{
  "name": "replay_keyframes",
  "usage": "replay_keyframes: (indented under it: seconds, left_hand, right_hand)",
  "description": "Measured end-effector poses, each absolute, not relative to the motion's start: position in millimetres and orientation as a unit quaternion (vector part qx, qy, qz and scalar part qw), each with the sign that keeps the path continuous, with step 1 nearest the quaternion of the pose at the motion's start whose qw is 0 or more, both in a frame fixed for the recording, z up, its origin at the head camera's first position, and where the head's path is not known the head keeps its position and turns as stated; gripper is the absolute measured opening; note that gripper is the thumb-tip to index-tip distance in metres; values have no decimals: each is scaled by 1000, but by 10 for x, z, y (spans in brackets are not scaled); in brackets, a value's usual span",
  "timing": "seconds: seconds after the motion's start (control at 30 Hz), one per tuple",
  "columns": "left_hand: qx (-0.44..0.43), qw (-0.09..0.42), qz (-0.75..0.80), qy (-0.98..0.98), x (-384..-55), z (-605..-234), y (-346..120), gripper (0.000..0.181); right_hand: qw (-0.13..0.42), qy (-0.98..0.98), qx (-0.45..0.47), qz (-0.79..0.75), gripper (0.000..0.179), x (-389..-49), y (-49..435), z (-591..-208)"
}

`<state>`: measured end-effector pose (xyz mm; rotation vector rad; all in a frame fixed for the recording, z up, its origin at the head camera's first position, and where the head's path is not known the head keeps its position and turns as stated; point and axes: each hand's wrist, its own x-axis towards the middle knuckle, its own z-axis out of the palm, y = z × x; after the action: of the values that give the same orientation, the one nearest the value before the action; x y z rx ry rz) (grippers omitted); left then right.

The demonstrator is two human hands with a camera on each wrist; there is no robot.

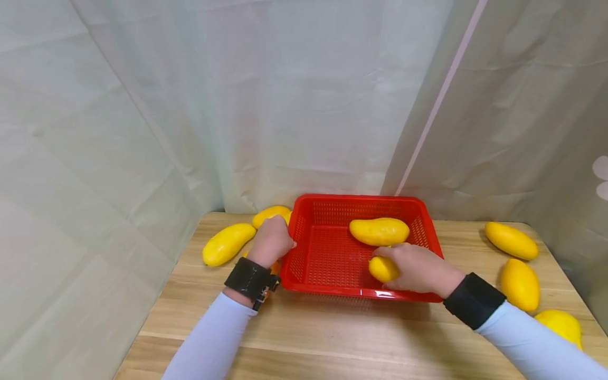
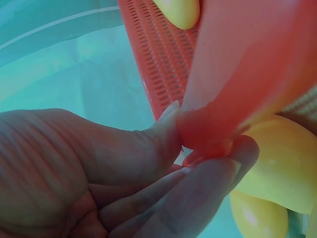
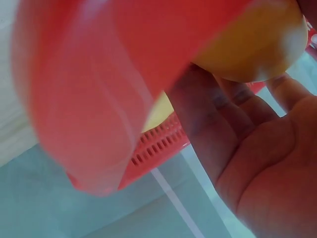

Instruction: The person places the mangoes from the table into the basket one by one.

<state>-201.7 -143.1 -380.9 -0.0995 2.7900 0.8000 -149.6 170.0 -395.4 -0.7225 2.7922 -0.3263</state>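
A red plastic basket (image 1: 363,292) with perforated walls stands on the wooden table. My left hand (image 1: 272,244) pinches its left rim between thumb and fingers, as the left wrist view shows at the rim (image 2: 233,69). Inside the basket's right part, my right hand (image 1: 423,269) grips a yellow mango (image 1: 382,269). In the right wrist view the fingers curl around that mango (image 3: 252,47), and the red rim blocks part of the view. Another mango (image 1: 379,231) lies behind it on the basket floor.
Left of the basket lie a long mango (image 1: 229,244) and another mango (image 1: 271,214), with more yellow fruit partly hidden by my left hand. To the right are three more: a mango (image 1: 511,240), a mango (image 1: 520,285) and a yellow fruit (image 1: 560,326). A pale curtain (image 1: 304,105) hangs behind.
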Motion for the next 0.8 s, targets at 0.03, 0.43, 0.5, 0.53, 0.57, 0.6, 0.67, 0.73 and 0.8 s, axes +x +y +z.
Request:
replay_keyframes:
  seconds: [0.03, 0.43, 0.5, 0.53, 0.57, 0.6, 0.67, 0.73, 0.8]
  left_hand:
    - [-34, 118, 274, 954, -2017, -3807, -1431, 22]
    - [-30, 117, 272, 955, -2019, -3818, -1434, 21]
    - [-30, 116, 272, 955, -2019, -3821, -1437, 21]
    - [-30, 115, 272, 955, -2018, -3823, -1438, 21]
    - [-30, 114, 271, 955, -2018, -3824, -1440, 21]
    - [-29, 113, 270, 956, -2017, -3826, -1441, 21]
    - [-27, 111, 269, 956, -2017, -3827, -1443, 21]
    - [-27, 109, 268, 957, -2015, -3829, -1445, 21]
    - [-26, 108, 269, 957, -2011, -3830, -1446, 20]
  right_hand:
    - [118, 956, -247, -109, 63, -1496, 1699, -3960]
    - [100, 955, -267, -85, 64, -1491, 1700, -4031]
    - [98, 955, -267, -81, 64, -1489, 1698, -4037]
    - [98, 955, -267, -79, 64, -1488, 1697, -4039]
    - [99, 955, -267, -77, 65, -1487, 1696, -4040]
    - [100, 956, -267, -75, 65, -1485, 1694, -4041]
    - [102, 956, -266, -70, 65, -1480, 1692, -4042]
    - [105, 956, -264, -68, 65, -1474, 1689, -4042]
    - [108, 956, -264, -65, 64, -1465, 1684, -4043]
